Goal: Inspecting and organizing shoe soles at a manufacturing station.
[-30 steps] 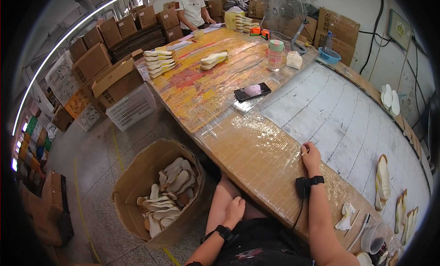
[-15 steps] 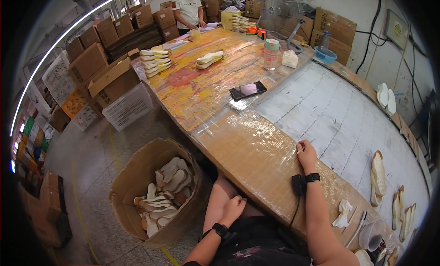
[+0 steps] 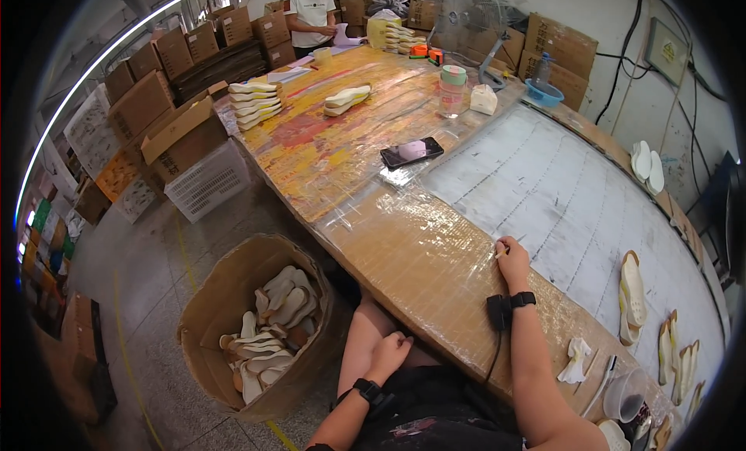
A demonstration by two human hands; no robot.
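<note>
My left hand (image 3: 388,353) rests on my thigh beside the table edge, its fingers curled closed with nothing showing in them. On the plastic-covered cardboard (image 3: 420,249) lies my right hand (image 3: 513,262), near the border of the grey-white board (image 3: 536,163). Its fingers are pinched together; a thin sliver seems to stick out by them, too small to name. Close to my right forearm are a crumpled white tissue (image 3: 576,359), a thin stick (image 3: 593,365), a white-handled brush (image 3: 602,381) and a clear plastic cup (image 3: 622,396). Shoe soles (image 3: 633,298) stand on the board at the right.
A cardboard box (image 3: 203,307) of white soles stands on the floor at left. On the table are a phone (image 3: 412,152), stacked soles (image 3: 255,106), a sole pair (image 3: 347,99) and a pink bottle (image 3: 451,93). A fan (image 3: 470,19) and another person (image 3: 312,19) are farther back.
The view has shifted slightly, moving the scene a little leftward. Both my hands keep their places. The person at the back now raises a pale sheet from the table.
</note>
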